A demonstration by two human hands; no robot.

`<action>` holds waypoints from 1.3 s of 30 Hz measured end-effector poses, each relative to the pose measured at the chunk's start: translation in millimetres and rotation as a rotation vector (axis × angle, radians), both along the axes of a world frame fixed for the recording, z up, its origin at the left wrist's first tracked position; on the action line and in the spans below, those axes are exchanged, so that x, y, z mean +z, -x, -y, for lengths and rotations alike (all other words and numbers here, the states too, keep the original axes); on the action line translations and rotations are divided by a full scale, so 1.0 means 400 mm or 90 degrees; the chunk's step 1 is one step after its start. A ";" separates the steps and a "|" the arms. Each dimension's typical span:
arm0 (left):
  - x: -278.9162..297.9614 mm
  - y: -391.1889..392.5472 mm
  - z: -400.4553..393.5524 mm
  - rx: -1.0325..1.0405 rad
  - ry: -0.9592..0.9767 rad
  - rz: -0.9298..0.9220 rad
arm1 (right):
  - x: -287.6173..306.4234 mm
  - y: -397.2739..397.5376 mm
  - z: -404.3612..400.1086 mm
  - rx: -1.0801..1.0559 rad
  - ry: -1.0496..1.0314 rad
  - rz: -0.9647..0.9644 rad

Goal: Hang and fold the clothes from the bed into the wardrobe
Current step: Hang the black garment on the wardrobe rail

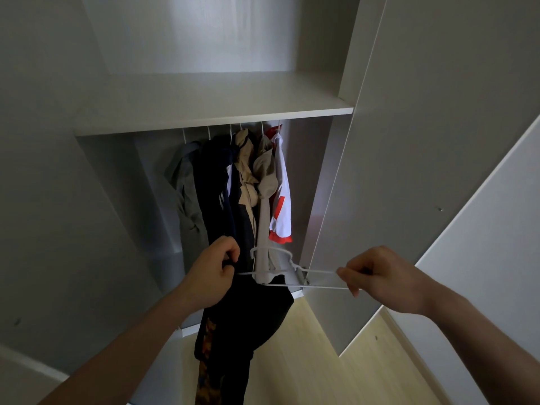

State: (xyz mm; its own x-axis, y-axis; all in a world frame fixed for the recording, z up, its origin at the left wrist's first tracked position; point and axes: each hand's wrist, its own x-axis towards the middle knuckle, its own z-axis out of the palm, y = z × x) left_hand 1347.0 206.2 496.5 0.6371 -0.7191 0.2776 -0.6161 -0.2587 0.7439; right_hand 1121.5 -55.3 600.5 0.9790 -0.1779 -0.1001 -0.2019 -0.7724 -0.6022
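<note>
I stand before the open wardrobe (210, 118). A white hanger (292, 273) lies level between my hands, its hook pointing toward the wardrobe. My left hand (211, 271) grips its left end together with a black garment (245, 323) that droops from the hanger down past my forearm, showing an orange print low down. My right hand (377, 277) pinches the hanger's right end. Several clothes hang on the rail under the shelf: a grey shirt (187, 185), a dark navy top (213, 185), beige garments (254, 171) and a white and red shirt (282, 206).
The wardrobe's right door (394, 171) stands open beside my right hand. A bare white shelf (204, 95) runs above the rail. Light wooden floor (315, 361) shows below. Another white panel (496, 258) stands at the far right.
</note>
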 end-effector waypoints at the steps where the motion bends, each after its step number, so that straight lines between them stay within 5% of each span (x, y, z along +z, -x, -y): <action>1: 0.017 0.005 0.004 -0.015 0.017 -0.001 | -0.003 -0.002 0.007 0.003 -0.015 -0.013; 5: 0.089 0.009 0.027 -0.069 0.074 0.001 | -0.039 -0.007 -0.005 0.050 -0.023 -0.087; 14: 0.161 -0.014 0.051 -0.127 0.049 -0.123 | -0.027 -0.010 -0.003 0.017 -0.143 0.031; 28: 0.187 0.080 0.107 -0.228 0.067 -0.228 | -0.160 -0.032 -0.101 -0.062 -0.292 -0.005; 36: 0.169 0.072 0.050 -0.243 -0.056 -0.114 | -0.203 -0.006 -0.138 -0.240 -0.487 0.081; 39: 0.177 0.051 0.033 -0.172 -0.074 0.014 | -0.201 -0.007 -0.153 -0.243 -0.489 0.107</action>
